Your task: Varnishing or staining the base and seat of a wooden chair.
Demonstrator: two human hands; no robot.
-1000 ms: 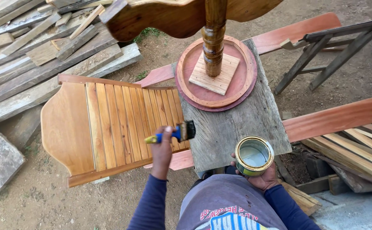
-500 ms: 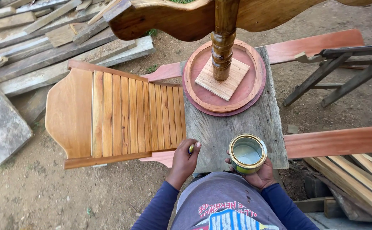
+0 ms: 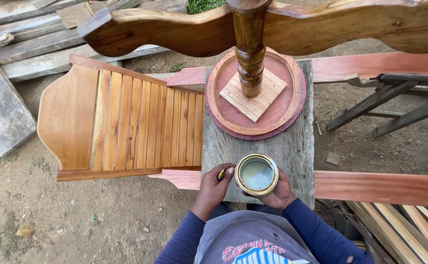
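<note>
Steadying the varnish can (image 3: 257,174) with my right hand (image 3: 278,191) cupped round it, my left hand (image 3: 215,185) pinched the brush (image 3: 221,174) just beside its rim; I judged dipping came next, needing a careful tilt inward.

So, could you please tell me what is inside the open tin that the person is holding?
The tin holds a pale, greyish liquid with a smooth surface, well below the brass-coloured rim. Its depth and the tin's bottom are hidden. The right hand cups the tin; the left hand touches its side.

Both hands around an open tin (image 3: 257,174) on a grey plank (image 3: 292,146), slatted wooden panel (image 3: 126,122) alongside.
</note>
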